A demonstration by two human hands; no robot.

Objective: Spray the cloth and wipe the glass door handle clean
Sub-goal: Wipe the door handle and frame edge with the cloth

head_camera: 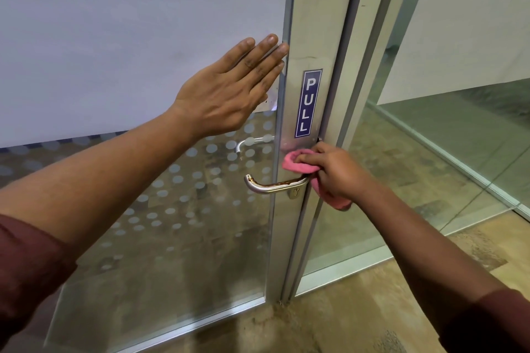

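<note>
A metal lever handle (pixel 272 186) with rusty streaks sticks out to the left from the aluminium door frame (pixel 315 37). My right hand (pixel 341 173) grips a pink cloth (pixel 298 165) and presses it against the frame at the handle's base, just under a blue PULL sticker (pixel 308 103). One end of the cloth hangs below my fist. My left hand (pixel 229 92) lies flat with fingers spread on the frosted glass door (pixel 129 37), above and left of the handle. No spray bottle is in view.
A second handle (pixel 252 143) shows through the dotted lower glass on the far side. A fixed glass panel (pixel 430 166) stands to the right of the door. A worn tan floor (pixel 329 324) runs along the bottom.
</note>
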